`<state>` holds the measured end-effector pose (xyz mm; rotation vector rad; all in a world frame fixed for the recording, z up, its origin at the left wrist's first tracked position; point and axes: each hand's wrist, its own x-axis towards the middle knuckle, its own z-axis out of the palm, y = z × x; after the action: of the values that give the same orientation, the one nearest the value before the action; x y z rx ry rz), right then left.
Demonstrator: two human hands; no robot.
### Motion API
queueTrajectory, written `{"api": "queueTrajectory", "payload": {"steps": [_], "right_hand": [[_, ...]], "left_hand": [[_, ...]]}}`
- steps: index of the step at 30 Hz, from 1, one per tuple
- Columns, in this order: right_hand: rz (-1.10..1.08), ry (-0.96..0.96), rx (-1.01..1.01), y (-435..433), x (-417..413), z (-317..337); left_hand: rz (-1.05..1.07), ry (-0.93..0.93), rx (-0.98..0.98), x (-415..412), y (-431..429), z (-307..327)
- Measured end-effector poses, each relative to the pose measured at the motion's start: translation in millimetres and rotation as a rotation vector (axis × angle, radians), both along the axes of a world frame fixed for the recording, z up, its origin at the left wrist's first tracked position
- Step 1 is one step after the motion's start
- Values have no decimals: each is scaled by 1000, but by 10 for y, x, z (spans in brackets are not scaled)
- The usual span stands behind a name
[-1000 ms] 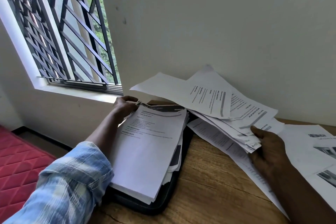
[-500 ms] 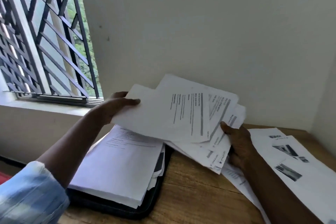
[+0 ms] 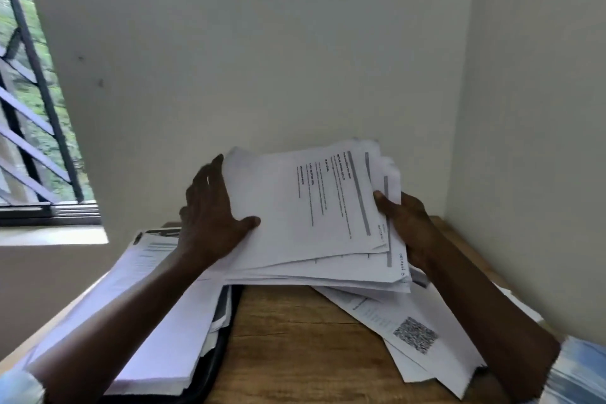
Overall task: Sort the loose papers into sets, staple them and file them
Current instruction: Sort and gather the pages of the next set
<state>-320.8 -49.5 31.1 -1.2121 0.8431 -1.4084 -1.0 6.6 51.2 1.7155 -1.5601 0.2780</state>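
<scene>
A bundle of papers (image 3: 314, 216) is held above the back of the wooden bench (image 3: 295, 338), raised at its far edge and fanned unevenly at the near edge. It is gripped at its left side by the left hand (image 3: 210, 216), whose thumb is laid on the top sheet while the fingers are wrapped round the edge. Its right side is grasped by the right hand (image 3: 406, 226), thumb on top; the fingers underneath are hidden. Printed text is seen running sideways on the top sheet.

A second stack of sheets (image 3: 164, 321) is lying on an open black folder (image 3: 219, 357) at the bench's left side, under the left forearm. Loose sheets (image 3: 416, 334) are spread on the right, one marked with a square code pattern. A barred window (image 3: 29, 141) is seen on the left.
</scene>
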Motion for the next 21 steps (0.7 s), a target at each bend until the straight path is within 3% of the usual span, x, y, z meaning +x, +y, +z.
{"api": "queueTrajectory", "payload": {"steps": [3, 7, 10, 15, 18, 21], "right_hand": [[-16, 56, -12, 71, -176, -86], [0, 19, 32, 92, -269, -277], [-5, 28, 12, 67, -293, -392], [-32, 119, -52, 36, -297, -422], [-29, 120, -54, 6, -359, -377], [-22, -5, 4, -11, -454, -330]], "left_hand": [[32, -313, 49, -279, -133, -97], [-170, -427, 297, -657, -351, -19], [-295, -460, 330, -845, -499, 38], [-369, -358, 186, -1084, -669, 129], [-388, -261, 240, -1143, -765, 374], [-537, -122, 331, -1133, -841, 614]]}}
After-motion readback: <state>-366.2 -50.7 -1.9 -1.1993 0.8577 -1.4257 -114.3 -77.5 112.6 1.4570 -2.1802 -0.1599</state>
